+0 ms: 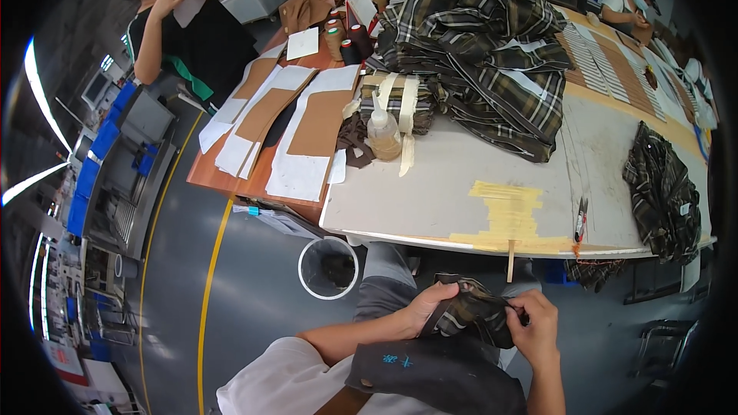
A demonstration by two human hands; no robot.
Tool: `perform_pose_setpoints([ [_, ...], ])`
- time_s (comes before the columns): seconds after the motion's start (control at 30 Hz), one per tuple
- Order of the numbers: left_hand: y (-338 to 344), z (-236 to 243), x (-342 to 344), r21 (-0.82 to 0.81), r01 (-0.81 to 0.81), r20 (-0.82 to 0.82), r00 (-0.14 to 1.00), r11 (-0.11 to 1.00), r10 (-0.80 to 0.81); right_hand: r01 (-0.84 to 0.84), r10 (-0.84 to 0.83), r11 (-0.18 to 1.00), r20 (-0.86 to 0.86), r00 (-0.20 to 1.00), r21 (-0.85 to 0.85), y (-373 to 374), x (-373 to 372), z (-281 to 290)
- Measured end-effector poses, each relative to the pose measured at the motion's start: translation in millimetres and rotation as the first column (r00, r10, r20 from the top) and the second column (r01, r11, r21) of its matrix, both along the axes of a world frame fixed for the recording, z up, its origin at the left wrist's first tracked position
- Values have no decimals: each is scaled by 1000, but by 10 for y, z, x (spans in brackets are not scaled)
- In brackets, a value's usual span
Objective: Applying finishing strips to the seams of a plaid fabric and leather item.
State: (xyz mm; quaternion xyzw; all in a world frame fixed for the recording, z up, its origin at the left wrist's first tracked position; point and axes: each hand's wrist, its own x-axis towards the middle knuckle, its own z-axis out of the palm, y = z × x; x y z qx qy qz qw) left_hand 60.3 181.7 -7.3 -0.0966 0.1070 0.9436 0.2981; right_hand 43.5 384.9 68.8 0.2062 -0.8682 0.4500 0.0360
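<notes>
A dark plaid fabric piece [475,313] with dark edging is held over my lap, below the table's front edge. My left hand [432,304] is closed on its left side, thumb on top. At the right side, my right hand [536,324] pinches the dark edge of the same piece between thumb and fingers. Just beyond the fabric, a thin wooden stick [510,260] juts from the table edge, fixed down with layers of yellow tape [503,211]. Thread snips [580,221] lie on the table further right.
A large heap of plaid garments [492,23] covers the table's back. Another plaid garment [663,192] hangs over the right edge. A clear squeeze bottle [383,137], thread cones [350,52] and brown pattern pieces [323,119] sit at left. A white-rimmed bin [307,286] stands below. Other people work beyond.
</notes>
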Motion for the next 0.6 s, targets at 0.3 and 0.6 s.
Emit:
perform_pose_setpoints([
  [0.3,-87,125,-73,-83,-38,15,999,996,40,-255,220,947,182,958,198,-125,-178,6],
  [0.6,33,66,-132,21,-8,8,1000,1000,8,49,300,851,561,771,-523,-358,-317,93],
])
